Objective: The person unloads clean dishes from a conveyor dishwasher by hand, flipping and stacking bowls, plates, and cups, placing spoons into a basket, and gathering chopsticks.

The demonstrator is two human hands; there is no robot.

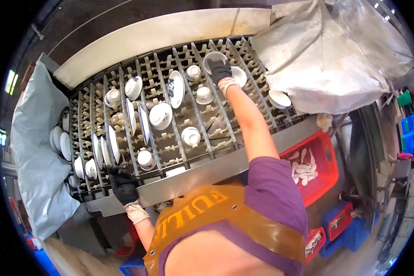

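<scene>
My right hand (220, 69), in a black glove with a pale cuff, reaches to the far side of a pegged conveyor rack (179, 162). Its fingers are closed on the rim of a white bowl (209, 60). Another white bowl (238, 76) lies just beside that hand. My left hand (123, 185), gloved the same way, is low at the rack's front edge with its fingers stretched toward an upright white plate (104, 151). Whether they touch the plate is hard to see. A blue-patterned oval dish (175, 89) and a round bowl (161, 116) rest among the pegs.
Several cups, bowls and plates stand across the rack. A metal rail (225, 163) runs along its front. Plastic sheets hang at the left (41, 152) and right (317, 60). Below right, a red crate (329, 177) holds white spoons (303, 171), with blue crates (354, 233) beyond.
</scene>
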